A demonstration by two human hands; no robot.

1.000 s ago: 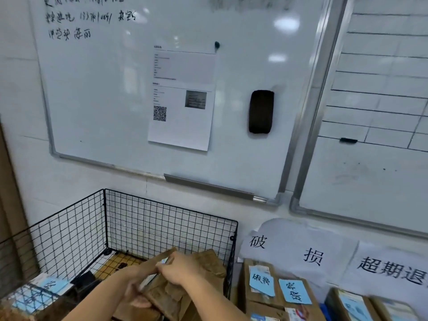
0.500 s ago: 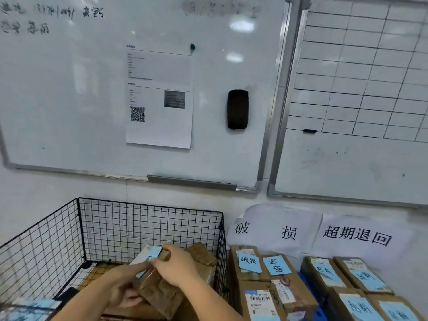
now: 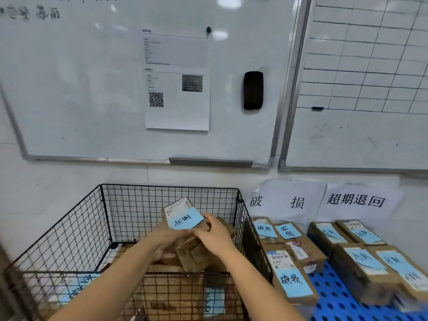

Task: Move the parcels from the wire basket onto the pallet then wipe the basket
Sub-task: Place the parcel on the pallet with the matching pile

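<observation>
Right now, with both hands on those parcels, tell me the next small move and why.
Probably lift the held parcels over the right wall of the wire basket toward the blue pallet. The left hand and right hand grip them raised within the basket, and the pallet beside it holds other labelled parcels.

A blue perforated pallet [image 3: 335,304] bears rows of brown, blue-labelled parcels [image 3: 291,274] lying flat.
</observation>
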